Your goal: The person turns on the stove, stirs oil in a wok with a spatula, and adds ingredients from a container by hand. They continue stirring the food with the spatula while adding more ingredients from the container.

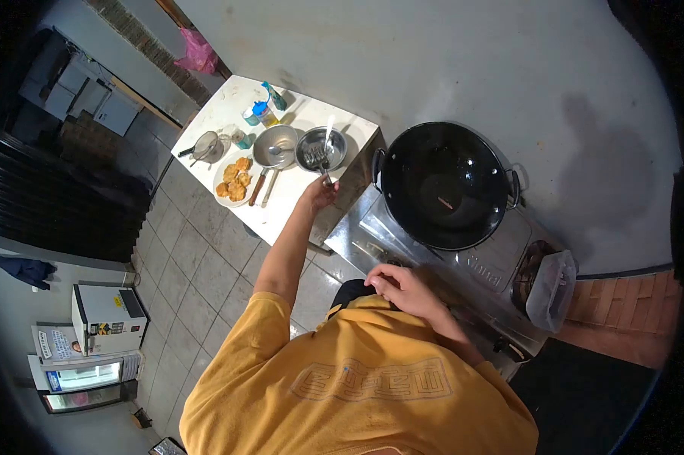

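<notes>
My left hand (pixel 321 194) is closed around the handle of a slotted spatula (pixel 317 159), whose dark head rests in or just over a steel bowl (pixel 341 156). A white-handled utensil (pixel 329 130) also leans in that bowl. Close to my waist, my right hand (pixel 404 290) hangs beside the stove front with its fingers curled in and nothing visible in them. A large black wok (pixel 440 182) sits on the stove, with a small brownish strip (pixel 446 203) on its inside. Left of the bowl is a pan (pixel 264 144) with a spoon (pixel 279 150) in it.
The white table (pixel 270 216) also holds a plate of fried pieces (pixel 236 182), a strainer (pixel 208 147), a blue-capped jar (pixel 264 114) and a green bottle (pixel 278 98). A clear plastic tub (pixel 552 292) stands at the right end of the steel stove (pixel 486 269).
</notes>
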`<action>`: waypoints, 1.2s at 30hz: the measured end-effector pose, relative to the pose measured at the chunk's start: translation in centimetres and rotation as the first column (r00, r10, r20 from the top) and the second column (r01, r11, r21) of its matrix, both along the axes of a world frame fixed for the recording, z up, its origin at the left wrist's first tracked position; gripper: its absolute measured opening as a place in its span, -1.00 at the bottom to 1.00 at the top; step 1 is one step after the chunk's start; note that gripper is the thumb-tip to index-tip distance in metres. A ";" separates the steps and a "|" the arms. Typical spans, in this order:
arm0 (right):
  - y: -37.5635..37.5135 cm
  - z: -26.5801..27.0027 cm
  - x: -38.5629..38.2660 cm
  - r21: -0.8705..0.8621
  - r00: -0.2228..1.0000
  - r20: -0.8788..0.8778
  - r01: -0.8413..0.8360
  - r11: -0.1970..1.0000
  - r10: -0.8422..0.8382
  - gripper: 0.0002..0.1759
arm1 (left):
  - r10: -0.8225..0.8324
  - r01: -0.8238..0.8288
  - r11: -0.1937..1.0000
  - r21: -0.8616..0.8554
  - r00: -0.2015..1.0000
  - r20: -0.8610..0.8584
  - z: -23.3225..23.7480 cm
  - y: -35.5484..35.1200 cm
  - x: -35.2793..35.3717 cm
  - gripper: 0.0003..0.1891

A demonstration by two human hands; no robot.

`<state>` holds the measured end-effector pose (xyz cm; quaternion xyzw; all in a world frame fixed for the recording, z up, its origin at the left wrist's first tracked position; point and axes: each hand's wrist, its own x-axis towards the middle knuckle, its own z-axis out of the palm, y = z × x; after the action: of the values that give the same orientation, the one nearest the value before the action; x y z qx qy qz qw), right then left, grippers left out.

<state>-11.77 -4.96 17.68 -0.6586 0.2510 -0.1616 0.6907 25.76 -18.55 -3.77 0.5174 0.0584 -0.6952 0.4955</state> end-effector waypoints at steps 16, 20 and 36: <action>-0.4 -0.3 0.3 -0.002 0.999 0.021 -0.031 1.000 0.031 -0.81 | 0.072 0.063 0.976 -0.207 0.809 0.583 8.0 3.4 -3.0 -0.80; -0.6 -0.1 0.3 0.022 0.999 0.013 -0.036 0.999 0.036 -0.83 | 0.158 0.127 0.906 -0.403 0.783 0.601 12.0 7.1 -4.7 -0.74; -1.7 2.1 1.1 -0.549 0.930 0.199 0.367 0.751 -0.309 -0.39 | -0.127 0.365 0.762 -0.535 0.895 0.429 22.6 19.9 -23.4 -0.69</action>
<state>-10.68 -6.64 19.74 -0.7716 0.2714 -0.3834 0.4289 2.39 1.39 18.84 0.4558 -0.3292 -0.6277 0.5383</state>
